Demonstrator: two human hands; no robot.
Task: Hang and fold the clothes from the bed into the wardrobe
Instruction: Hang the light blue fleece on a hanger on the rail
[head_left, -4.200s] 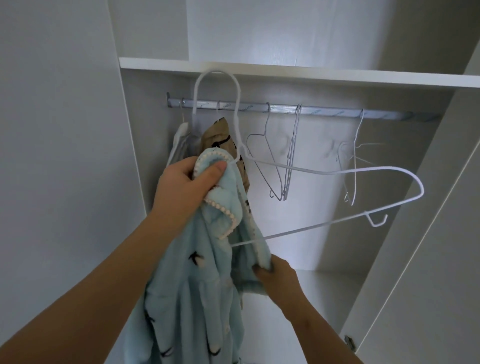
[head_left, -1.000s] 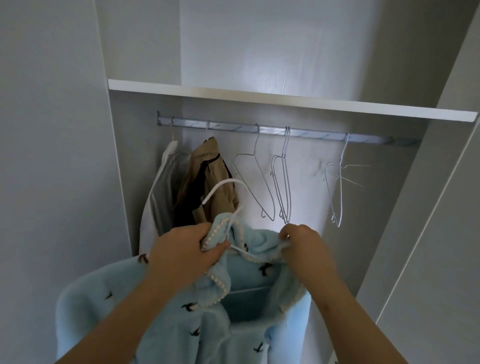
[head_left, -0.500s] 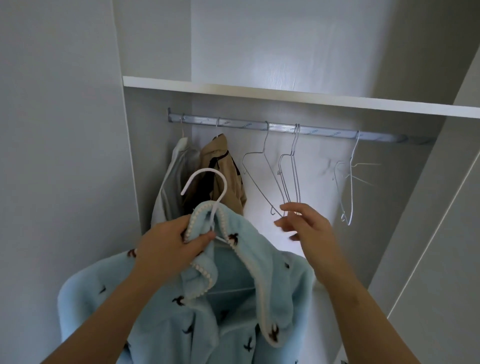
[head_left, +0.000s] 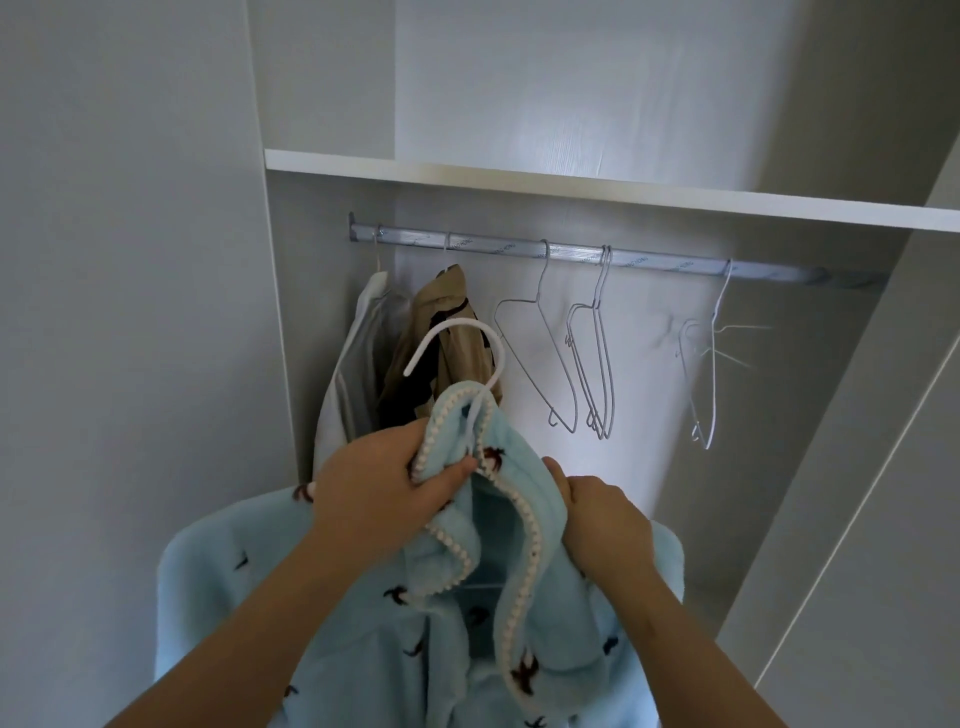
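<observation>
In the white wardrobe (head_left: 810, 395), below the shelf (head_left: 571, 188) and rail (head_left: 654, 262), the light-blue fleece top (head_left: 291, 597) sits on a white hanger (head_left: 457, 327). The left hand (head_left: 374, 488) has its fingers pinching the collar, and the right hand (head_left: 602, 525) has its fingers curled round the shoulder. Wire hangers (head_left: 592, 358) hang nearby.

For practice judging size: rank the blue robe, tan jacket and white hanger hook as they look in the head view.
1. blue robe, though nearest the camera
2. tan jacket
3. white hanger hook
</observation>
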